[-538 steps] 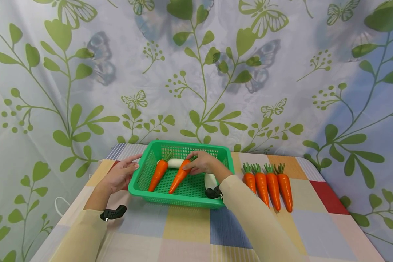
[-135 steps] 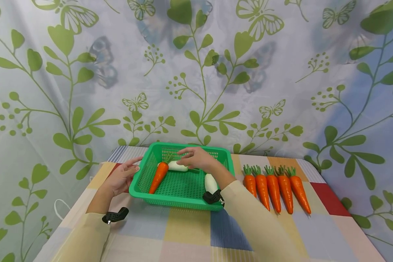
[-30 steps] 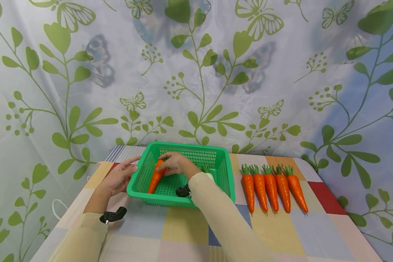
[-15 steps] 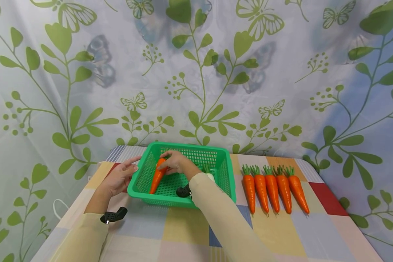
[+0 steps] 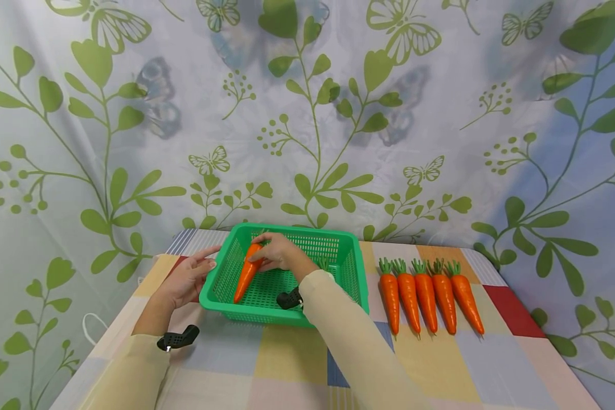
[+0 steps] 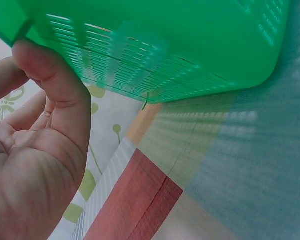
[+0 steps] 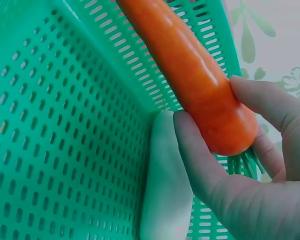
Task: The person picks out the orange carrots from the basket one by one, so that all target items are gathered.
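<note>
A: Setting, largest first. Backdrop curtain (image 5: 307,114), pale with green leaf and butterfly print, fills the rear. Below it the table (image 5: 297,364) under a checked cloth of yellow, blue, red and pink squares.

B: Next down in size?

A: Green basket (image 5: 225,296), perforated plastic, at the left-centre of the table towards the back. To its right, well apart from it, a row of five carrots (image 5: 425,293) lying side by side on the cloth, leafy ends away from the person.

B: Contents of the basket?

A: One carrot (image 5: 248,272), near the left wall, thick end towards the far left corner, tip pointing towards the person. The right wrist view also shows a white vegetable (image 7: 162,200) lying in the corner directly under the carrot's thick end. In the head view the forearm covers it.

B: Right hand?

A: Right hand (image 5: 277,253) is inside the basket, fingers and thumb clamped on the carrot's thick end. The wrist view shows one finger on each side of it, green top just behind them.

B: Left hand?

A: Left hand (image 5: 187,279) is outside the basket, at its left wall. Fingers are extended and relaxed, gripping nothing. The left wrist view shows the thumb (image 6: 55,85) touching the rim at the corner.
</note>
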